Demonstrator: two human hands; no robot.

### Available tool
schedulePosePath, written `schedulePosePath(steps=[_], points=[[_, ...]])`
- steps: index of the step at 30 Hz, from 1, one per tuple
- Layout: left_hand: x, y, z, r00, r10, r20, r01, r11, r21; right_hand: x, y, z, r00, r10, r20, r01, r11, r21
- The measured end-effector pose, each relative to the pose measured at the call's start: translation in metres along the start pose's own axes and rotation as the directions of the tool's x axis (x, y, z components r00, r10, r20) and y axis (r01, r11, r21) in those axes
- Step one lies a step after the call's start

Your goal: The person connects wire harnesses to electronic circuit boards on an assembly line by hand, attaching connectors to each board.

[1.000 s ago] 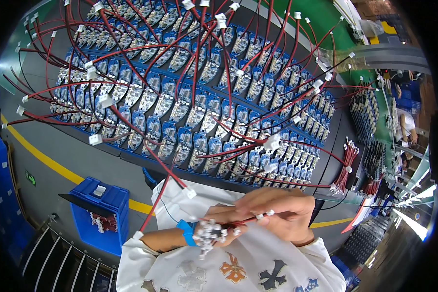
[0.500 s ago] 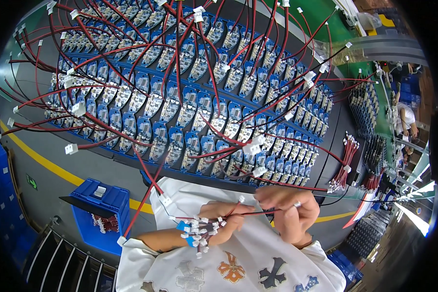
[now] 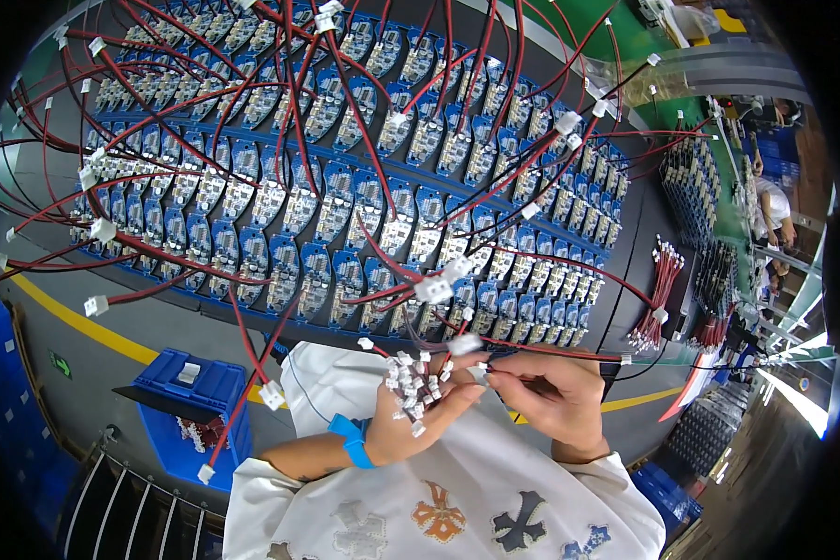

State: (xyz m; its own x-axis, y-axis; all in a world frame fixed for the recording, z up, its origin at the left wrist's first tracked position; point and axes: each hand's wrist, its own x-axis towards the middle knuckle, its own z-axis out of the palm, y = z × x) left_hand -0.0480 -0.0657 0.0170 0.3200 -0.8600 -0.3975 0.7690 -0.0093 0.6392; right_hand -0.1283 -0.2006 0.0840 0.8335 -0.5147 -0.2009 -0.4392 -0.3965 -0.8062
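My left hand [image 3: 409, 431], a blue strap around its wrist, is closed around a bundle of wire leads [image 3: 411, 385] whose white plug ends fan out above the fingers. Just to the right, my right hand [image 3: 560, 392] pinches a thin lead with a small white tip [image 3: 483, 366], close to the left fingertips. Its fingers partly hide the lead. Both hands are by the near edge of a large panel of blue circuit boards [image 3: 317, 280], set in curved rows. Red and black leads [image 3: 383, 252] with white connectors rise from many of the boards.
A blue bin [image 3: 163, 439] holding more leads stands low at the left, near a metal rack [image 3: 126, 509]. Bundled red leads [image 3: 658, 289] and stacked boards [image 3: 689, 191] lie to the right. Other people [image 3: 770, 210] are at the far right.
My hands have drawn closer together, with the right moving left and the left turning so the bundle points up. The panel and its leads sit farther left in view.
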Motion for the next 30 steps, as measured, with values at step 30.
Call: schedulePosePath(steps=[30], points=[[0.001, 0.006, -0.004, 0.987, -0.045, -0.152, 0.042, 0.999, -0.025, 0.06, -0.029, 0.008, 0.833, -0.166, 0.528, 0.508, 0.605, -0.612]])
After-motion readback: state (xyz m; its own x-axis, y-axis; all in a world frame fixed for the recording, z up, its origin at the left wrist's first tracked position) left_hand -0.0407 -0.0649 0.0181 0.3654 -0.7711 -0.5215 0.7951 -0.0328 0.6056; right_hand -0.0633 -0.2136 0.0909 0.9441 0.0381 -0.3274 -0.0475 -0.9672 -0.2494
